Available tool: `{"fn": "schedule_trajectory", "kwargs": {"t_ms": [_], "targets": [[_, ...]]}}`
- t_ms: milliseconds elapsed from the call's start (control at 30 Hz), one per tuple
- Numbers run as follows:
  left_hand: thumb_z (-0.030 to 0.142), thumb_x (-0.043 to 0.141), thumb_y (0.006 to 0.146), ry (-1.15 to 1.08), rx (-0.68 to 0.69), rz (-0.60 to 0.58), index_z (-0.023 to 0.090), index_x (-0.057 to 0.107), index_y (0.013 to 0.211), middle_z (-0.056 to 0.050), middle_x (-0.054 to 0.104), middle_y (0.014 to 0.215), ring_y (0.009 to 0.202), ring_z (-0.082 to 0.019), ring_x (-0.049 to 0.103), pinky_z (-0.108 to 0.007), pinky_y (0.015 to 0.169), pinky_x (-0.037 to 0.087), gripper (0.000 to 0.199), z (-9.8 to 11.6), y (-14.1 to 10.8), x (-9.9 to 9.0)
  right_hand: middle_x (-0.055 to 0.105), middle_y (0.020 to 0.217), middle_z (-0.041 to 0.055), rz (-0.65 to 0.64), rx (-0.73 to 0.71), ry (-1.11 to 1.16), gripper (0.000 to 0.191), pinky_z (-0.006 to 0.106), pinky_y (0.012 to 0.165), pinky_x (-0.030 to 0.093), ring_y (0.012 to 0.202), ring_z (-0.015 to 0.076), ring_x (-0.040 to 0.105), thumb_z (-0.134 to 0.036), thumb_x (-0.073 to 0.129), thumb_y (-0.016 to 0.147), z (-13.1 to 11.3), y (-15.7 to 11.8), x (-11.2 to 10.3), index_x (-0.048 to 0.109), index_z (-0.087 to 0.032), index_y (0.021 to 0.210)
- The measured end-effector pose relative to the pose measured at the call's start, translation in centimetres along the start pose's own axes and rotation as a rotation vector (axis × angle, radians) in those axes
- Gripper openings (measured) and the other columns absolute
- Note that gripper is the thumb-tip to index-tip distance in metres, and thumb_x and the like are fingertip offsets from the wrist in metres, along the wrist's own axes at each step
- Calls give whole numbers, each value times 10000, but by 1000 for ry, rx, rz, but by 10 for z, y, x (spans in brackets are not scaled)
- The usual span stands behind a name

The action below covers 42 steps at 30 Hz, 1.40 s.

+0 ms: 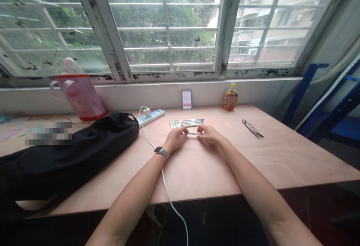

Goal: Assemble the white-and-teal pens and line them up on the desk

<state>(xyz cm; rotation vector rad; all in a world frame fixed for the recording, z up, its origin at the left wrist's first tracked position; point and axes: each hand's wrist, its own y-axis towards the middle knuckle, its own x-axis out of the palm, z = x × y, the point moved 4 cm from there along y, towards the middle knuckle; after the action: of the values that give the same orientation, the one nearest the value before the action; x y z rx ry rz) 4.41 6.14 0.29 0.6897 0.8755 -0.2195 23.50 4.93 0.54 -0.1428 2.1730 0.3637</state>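
Plywood desk (270,163): left hand (176,139), right hand (210,137) pinch pen (195,133).

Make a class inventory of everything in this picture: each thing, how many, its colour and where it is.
wooden table: 1, pale tan, below the window
window: 1, chipped white frame, behind the table
pink bag: 1, pink with orange-red base, back left
black bag: 1, black, left
power strip: 1, white and blue, back left of centre
phone: 1, screen blurred, upright at back
bottle: 1, amber, back right
glasses: 1 pair, dark, right
loose pens: several, white and green, centre
pen: 1, pale with green, between the hands
watch: 1, grey, left wrist
left hand: 1, holding the pen
right hand: 1, holding the pen
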Motion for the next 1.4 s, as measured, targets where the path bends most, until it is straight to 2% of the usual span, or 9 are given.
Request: {"fn": "schedule_trajectory", "kwargs": {"t_ms": [133,300,800,867,967,1033,1133,1267,1400], "targets": [[178,584,853,-12,1,12,208,710,890,-24,749,897,766,-179,678,-288,743,540,135,0,0,0,708,902,39,10,-18,-11,153,211,711,422,835,159,621,-79,637,742,1,0,0,666,-165,865],[169,584,850,-17,8,19,208,704,878,-17,749,891,749,-173,677,-285,732,537,130,1,-1,0,712,915,41,7,-24,-4,83,216,722,427,842,159,625,-138,642,789,0,0,-1,691,-174,844],[180,572,851,-15,-16,0,208,698,891,-22,745,889,745,-177,677,-287,725,533,135,2,-1,-2,739,953,63,-52,-34,12,158,239,768,441,883,180,642,-191,596,869,1,1,-1,746,-171,912],[181,572,851,-23,-12,-8,207,701,894,-22,747,896,744,-174,675,-285,730,534,138,2,-1,-2,730,959,65,-40,-17,21,136,236,759,442,879,178,637,-186,630,841,3,1,-1,730,-170,931],[185,579,851,-24,-11,-20,207,705,900,-21,748,889,753,-175,675,-282,735,532,137,2,-1,-1,704,979,48,-8,4,36,234,223,740,442,863,164,625,-140,691,750,7,1,-1,683,-169,982],[187,585,852,-21,-14,-26,209,707,902,-20,750,890,757,-177,675,-282,734,530,134,1,-1,0,692,951,32,6,-7,34,214,220,741,434,857,155,616,-114,679,739,8,1,-3,664,-169,946],[184,598,847,-21,-22,-25,215,710,892,-13,750,887,752,-177,675,-282,732,527,125,1,-1,-1,692,911,33,-16,-38,35,49,220,746,419,852,151,607,-149,643,808,5,0,-5,664,-165,850],[192,609,845,-16,-39,-17,216,714,883,-12,751,885,757,-178,674,-281,736,524,115,1,-1,-2,695,836,40,-100,-25,36,201,222,708,406,774,143,593,-222,533,917,3,0,-4,685,-154,804],[206,594,862,-13,-14,-39,216,721,906,-18,752,893,765,-178,673,-285,737,524,134,1,-1,-1,697,928,38,-59,15,60,95,217,714,422,835,160,611,-215,683,792,5,-1,-6,686,-157,866]]}}
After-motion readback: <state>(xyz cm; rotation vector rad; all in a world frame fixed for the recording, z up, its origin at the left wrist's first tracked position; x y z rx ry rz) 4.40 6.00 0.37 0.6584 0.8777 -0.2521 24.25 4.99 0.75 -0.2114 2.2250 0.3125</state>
